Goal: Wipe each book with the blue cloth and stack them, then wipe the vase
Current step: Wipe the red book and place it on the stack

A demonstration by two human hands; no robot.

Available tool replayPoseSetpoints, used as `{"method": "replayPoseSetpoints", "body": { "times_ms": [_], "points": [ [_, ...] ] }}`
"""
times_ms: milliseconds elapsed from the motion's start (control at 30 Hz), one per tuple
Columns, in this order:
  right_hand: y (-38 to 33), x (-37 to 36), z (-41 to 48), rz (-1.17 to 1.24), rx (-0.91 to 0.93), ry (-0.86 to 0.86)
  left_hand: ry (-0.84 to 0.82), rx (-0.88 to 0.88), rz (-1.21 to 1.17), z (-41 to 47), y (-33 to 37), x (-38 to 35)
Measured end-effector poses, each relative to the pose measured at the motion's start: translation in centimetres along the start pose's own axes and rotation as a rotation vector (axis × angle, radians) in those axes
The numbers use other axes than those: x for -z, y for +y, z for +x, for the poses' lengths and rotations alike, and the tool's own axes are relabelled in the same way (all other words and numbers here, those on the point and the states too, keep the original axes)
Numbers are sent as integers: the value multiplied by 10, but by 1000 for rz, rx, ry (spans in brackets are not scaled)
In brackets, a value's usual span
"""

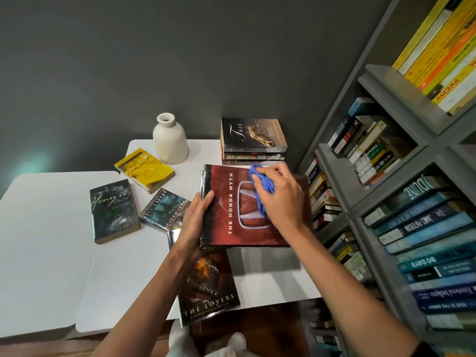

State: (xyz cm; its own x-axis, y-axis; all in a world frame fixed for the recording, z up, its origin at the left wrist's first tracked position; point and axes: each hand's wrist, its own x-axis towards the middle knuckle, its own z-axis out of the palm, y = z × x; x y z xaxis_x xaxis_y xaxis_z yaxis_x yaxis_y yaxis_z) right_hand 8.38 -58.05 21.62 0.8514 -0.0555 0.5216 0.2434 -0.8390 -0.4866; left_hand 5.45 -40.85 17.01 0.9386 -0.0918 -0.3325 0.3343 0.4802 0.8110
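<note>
The left hand (195, 217) grips the spine edge of the large red hardcover book (231, 202), steadying it so the right hand (280, 199), curled round the crumpled blue cloth (261, 186), can rub its cover. Beyond the right hand sits the small book stack (253, 140); the cream ceramic vase (170, 140) stands beyond the left hand.

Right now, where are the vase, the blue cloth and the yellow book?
vase (170, 141), head view, its round belly.
blue cloth (263, 195), head view, the bunched middle.
yellow book (145, 169), head view, its front cover.
</note>
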Motion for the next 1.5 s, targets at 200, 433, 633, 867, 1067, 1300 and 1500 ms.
{"method": "replayPoseSetpoints", "body": {
  "times_ms": [200,433,633,867,1067,1300,1500],
  "points": [
    [-36,-11,-30,65,243,-132,2,-39,-16,1,1,-4],
    [-11,-5,-3,11,8,30,-26,-60,80,-6,1,-6],
    [-24,-10,2,43,199,-33,-69,-60,62,-8,3,-15],
    [-31,-19,2,59,139,30,-77,-45,99,-10,5,-16],
    [-25,-13,-28,144,258,-98,-69,-92,133,-11,7,-13],
    [-25,-19,5,110,214,-86,-106,-37,120,-14,8,-16],
    [-26,-14,-23,122,283,-137,-82,-52,107,-11,10,-13]
  ]
}}
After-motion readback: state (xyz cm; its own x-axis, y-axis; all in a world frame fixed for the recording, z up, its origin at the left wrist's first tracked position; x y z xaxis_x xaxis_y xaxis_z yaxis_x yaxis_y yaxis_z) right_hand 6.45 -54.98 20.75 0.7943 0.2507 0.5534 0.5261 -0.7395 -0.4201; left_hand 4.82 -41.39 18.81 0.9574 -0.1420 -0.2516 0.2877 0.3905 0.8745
